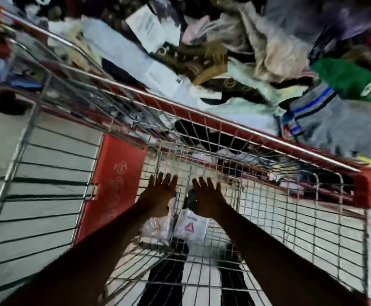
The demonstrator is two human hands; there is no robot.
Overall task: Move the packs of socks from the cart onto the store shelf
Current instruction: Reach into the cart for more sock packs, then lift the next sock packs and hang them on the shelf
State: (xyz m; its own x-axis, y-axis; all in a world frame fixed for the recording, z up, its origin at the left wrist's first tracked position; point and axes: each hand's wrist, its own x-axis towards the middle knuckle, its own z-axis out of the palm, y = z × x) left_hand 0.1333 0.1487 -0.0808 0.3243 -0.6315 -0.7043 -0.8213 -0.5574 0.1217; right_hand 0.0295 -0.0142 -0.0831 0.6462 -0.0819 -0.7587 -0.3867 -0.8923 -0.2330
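Head view, blurred by motion, looks down into a wire cart (48, 195) whose red plastic flap (114, 184) stands at the left of the basket. Both bare arms reach down into the basket side by side. Just right of the flap, the left hand (159, 192) has its fingers spread wide and grips nothing. Below it lies a clear plastic pack (156, 227) on the wire floor, and touching that pack on its right is a white pack with a red triangle mark (191, 227); whether these hold socks cannot be read through the blur. A dark item (190, 198) sits between the two hands. The right hand (206, 195) is likewise spread open and empty, hovering above the white pack. Beyond the cart's red-edged far rim (224, 120), a jumbled heap of clothing (268, 51) fills the shelf (317, 149), including a green item (347, 78) at far right.
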